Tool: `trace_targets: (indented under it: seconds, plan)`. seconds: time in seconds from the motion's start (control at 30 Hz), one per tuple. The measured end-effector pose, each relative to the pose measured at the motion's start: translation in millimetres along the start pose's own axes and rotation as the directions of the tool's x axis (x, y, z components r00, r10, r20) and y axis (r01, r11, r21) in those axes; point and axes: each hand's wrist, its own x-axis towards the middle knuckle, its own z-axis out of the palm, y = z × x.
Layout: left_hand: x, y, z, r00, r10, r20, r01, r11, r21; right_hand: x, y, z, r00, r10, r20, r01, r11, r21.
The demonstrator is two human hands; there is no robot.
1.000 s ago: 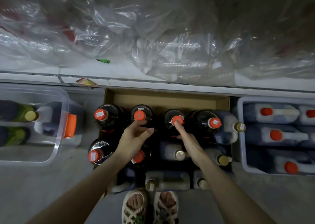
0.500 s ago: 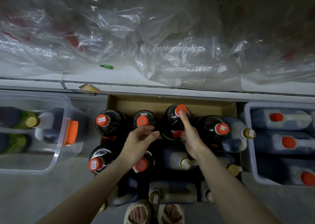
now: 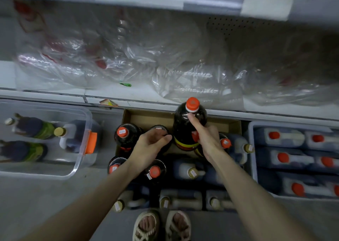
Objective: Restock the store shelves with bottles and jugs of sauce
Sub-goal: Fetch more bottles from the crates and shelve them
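Observation:
A cardboard box (image 3: 146, 116) on the floor holds several dark sauce bottles with orange caps and several jugs with gold caps. My right hand (image 3: 205, 139) grips one dark bottle (image 3: 185, 128) by its shoulder and holds it raised above the box, its orange cap near the shelf edge (image 3: 256, 115). My left hand (image 3: 148, 147) is curled over the top of another bottle (image 3: 159, 129) in the back row, hiding its cap. A further capped bottle (image 3: 123, 133) stands to its left.
Crumpled clear plastic bags (image 3: 128, 57) fill the low shelf. A clear bin (image 3: 80, 112) with an orange latch holds bottles at left. A pale crate (image 3: 252, 149) of orange-capped jugs sits at right. My sandalled feet (image 3: 161, 226) stand at the box's near end.
My right hand has lifted the dark bottle up out of the back row toward the shelf. My left hand has closed over the neighbouring bottle's cap. The view has tilted up.

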Motion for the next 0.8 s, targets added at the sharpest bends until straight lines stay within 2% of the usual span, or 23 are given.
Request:
trace_targets:
  seconds: [0.27, 0.4, 0.53, 0.7, 0.8]
  plan:
    - [-113, 153, -15, 0.988, 0.129, 0.089, -0.129, 0.992, -0.01, -149, -158, -38, 0.997, -0.073, 0.035, 0.076, 0.993, -0.089]
    - [-184, 251, -21, 0.957, 0.244, 0.156, -0.249, 0.969, 0.007, -246, -256, -57, 0.984, -0.129, 0.121, 0.143, 0.983, -0.117]
    - [-252, 363, -28, 0.867, 0.431, 0.25, -0.452, 0.892, 0.031, -343, -363, -73, 0.944, -0.22, 0.245, 0.26, 0.955, -0.142]
    - [-339, 486, -41, 0.718, 0.602, 0.349, -0.631, 0.775, -0.039, -452, -478, -85, 0.85, -0.377, 0.368, 0.465, 0.865, -0.189]
    - [-385, 543, -48, 0.647, 0.687, 0.331, -0.711, 0.701, -0.064, -517, -532, -90, 0.794, -0.45, 0.409, 0.565, 0.795, -0.221]
